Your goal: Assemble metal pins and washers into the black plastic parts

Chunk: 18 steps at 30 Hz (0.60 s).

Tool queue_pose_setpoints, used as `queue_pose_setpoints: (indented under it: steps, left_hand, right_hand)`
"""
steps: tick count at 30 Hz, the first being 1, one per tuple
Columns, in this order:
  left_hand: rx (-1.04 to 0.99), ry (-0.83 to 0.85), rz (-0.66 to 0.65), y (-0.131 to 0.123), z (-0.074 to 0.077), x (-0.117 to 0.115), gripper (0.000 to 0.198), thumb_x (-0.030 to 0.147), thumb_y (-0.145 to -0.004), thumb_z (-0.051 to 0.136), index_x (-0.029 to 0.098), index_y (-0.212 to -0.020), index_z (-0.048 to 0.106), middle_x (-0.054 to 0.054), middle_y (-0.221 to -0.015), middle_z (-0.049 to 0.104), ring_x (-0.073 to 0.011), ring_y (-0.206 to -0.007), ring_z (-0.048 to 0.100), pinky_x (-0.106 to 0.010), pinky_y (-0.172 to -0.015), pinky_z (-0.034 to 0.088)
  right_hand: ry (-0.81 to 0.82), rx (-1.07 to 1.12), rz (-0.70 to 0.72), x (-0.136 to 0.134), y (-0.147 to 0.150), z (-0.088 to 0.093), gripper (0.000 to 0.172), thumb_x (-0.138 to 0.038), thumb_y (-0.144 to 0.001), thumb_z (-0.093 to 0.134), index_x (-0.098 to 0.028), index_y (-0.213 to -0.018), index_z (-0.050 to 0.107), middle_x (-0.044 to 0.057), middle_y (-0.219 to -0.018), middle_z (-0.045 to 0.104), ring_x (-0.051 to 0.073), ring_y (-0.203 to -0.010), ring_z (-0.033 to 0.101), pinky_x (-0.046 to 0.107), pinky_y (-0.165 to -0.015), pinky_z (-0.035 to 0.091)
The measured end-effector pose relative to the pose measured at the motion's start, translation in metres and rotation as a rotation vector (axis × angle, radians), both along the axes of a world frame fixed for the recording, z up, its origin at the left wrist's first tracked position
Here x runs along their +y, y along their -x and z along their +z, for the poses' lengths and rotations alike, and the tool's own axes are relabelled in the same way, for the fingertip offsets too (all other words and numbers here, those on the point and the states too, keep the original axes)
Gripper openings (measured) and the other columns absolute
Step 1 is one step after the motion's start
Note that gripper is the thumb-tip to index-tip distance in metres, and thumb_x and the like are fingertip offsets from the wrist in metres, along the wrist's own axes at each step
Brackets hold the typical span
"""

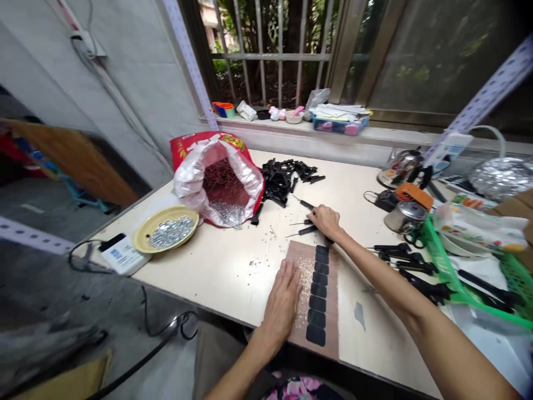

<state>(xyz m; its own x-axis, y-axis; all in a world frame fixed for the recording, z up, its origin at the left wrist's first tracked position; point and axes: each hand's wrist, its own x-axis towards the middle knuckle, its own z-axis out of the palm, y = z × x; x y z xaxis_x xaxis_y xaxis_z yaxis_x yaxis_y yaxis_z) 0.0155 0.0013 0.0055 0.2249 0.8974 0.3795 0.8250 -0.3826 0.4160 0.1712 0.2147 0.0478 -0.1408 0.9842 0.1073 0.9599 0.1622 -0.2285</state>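
My left hand [283,303] lies flat, fingers together and stretched out, on a brown board [331,311] at the table's near edge. A column of several black pads [318,294] runs down the board, with small pale bits scattered beside my fingers. My right hand [327,220] reaches past the board's far end and closes over a black-handled pin tool [307,229]; two more such tools lie just left of it. A heap of black plastic pieces [285,176] sits farther back.
An open red and silver bag [219,183] of metal pins stands at the left, next to a yellow plate [169,233] of silvery bits. A phone with cable [120,253] lies at the table corner. Kettles [402,166], a green basket [453,278] and black tools crowd the right side.
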Motion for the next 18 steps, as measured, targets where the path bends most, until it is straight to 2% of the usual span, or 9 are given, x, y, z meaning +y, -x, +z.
queue_pose_setpoints:
  steps: [2,5,7,10,13,15,18]
  left_hand:
    - [-0.109,-0.014,0.047,0.012,0.014,-0.003,0.034,0.02,-0.092,0.04,0.019,-0.124,0.054,-0.011,-0.136,0.049,-0.0234,-0.127,0.043,-0.042,-0.098,0.046]
    - [-0.177,-0.065,0.249,0.048,0.029,-0.001,0.027,0.021,-0.091,0.044,0.021,-0.111,0.063,-0.009,-0.108,0.063,-0.0229,-0.105,0.055,-0.041,-0.087,0.049]
    - [-0.148,-0.036,0.372,0.075,0.031,0.005,0.024,0.024,-0.09,0.046,0.021,-0.103,0.067,-0.008,-0.093,0.064,-0.0233,-0.09,0.055,-0.041,-0.079,0.049]
    - [-0.128,0.045,0.403,0.104,0.027,0.014,0.022,0.026,-0.088,0.049,0.021,-0.097,0.069,-0.007,-0.085,0.063,-0.0232,-0.084,0.053,-0.039,-0.076,0.047]
    - [-0.14,0.103,0.353,0.109,0.023,0.016,0.02,0.025,-0.088,0.05,0.02,-0.093,0.068,-0.007,-0.083,0.063,-0.0223,-0.083,0.052,-0.037,-0.075,0.045]
    - [-0.13,0.118,0.344,0.105,0.022,0.012,0.018,0.025,-0.087,0.051,0.018,-0.09,0.068,-0.007,-0.083,0.062,-0.0224,-0.083,0.052,-0.036,-0.074,0.044]
    - [-0.068,0.119,0.349,0.096,0.022,0.006,0.016,0.025,-0.085,0.055,0.017,-0.086,0.068,-0.008,-0.082,0.061,-0.0233,-0.084,0.052,-0.035,-0.072,0.044]
  right_hand:
    - [-0.004,-0.025,0.011,0.002,0.004,-0.003,0.028,-0.033,-0.09,0.044,-0.017,-0.086,0.068,0.011,-0.095,0.065,0.022,-0.091,0.057,0.029,-0.07,0.039]
    - [-0.067,-0.027,0.039,-0.005,-0.001,0.002,0.035,-0.033,-0.095,0.034,-0.017,-0.095,0.066,0.011,-0.094,0.064,0.022,-0.092,0.055,0.029,-0.071,0.04]
    - [-0.187,0.032,0.107,-0.015,-0.007,0.011,0.039,-0.036,-0.096,0.03,-0.018,-0.102,0.063,0.01,-0.093,0.063,0.021,-0.089,0.055,0.028,-0.07,0.041]
    - [-0.36,0.16,0.225,-0.038,-0.014,0.024,0.038,-0.034,-0.096,0.029,-0.017,-0.112,0.058,0.01,-0.093,0.064,0.02,-0.084,0.058,0.029,-0.069,0.043]
    - [-0.324,0.215,0.205,-0.065,-0.018,0.03,0.035,-0.031,-0.094,0.035,-0.016,-0.122,0.049,0.009,-0.091,0.065,0.021,-0.076,0.06,0.029,-0.063,0.043]
    - [-0.233,0.247,0.197,-0.083,-0.02,0.029,0.033,-0.03,-0.092,0.039,-0.016,-0.119,0.048,0.007,-0.086,0.065,0.02,-0.068,0.06,0.029,-0.06,0.043]
    - [-0.127,0.343,0.322,-0.106,-0.022,0.022,0.023,-0.028,-0.091,0.04,-0.019,-0.108,0.054,0.006,-0.091,0.064,0.02,-0.077,0.061,0.031,-0.068,0.046]
